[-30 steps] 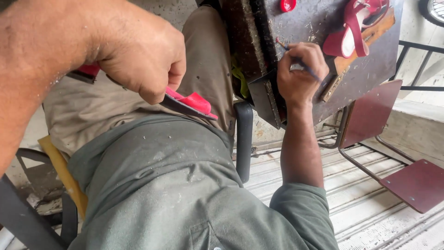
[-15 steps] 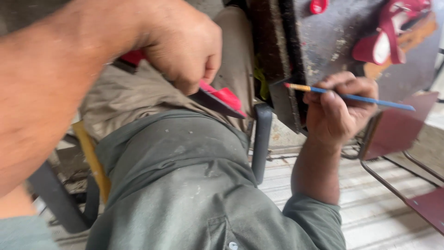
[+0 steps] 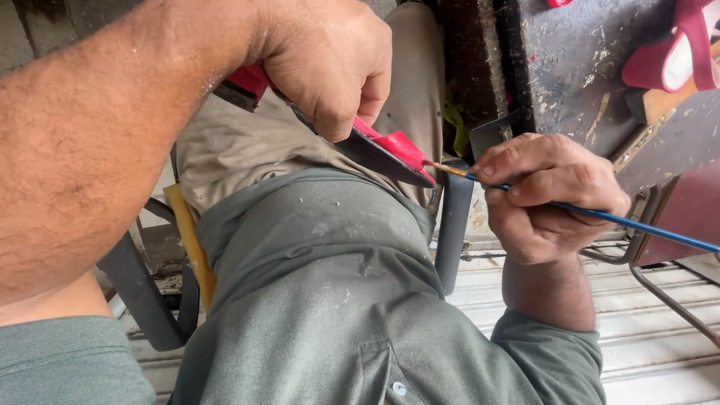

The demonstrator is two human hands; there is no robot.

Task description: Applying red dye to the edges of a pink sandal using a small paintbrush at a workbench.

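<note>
Red-handled cutters (image 3: 382, 146) gripped in left hand (image 3: 326, 64); right hand (image 3: 551, 199) pinches blue wire (image 3: 630, 223).

At the upper middle of the frame the cutting tool (image 3: 390, 154) shows red handles and a dark grey blade. The wire (image 3: 600, 216) running to the right edge is blue, with a bare orange-gold tip. The shirt (image 3: 330, 300) filling the lower middle is dull green flecked with pale dust, the trousers (image 3: 240, 150) above it khaki, the metal panel (image 3: 577, 67) at upper right dark grey with pale speckles.
</note>
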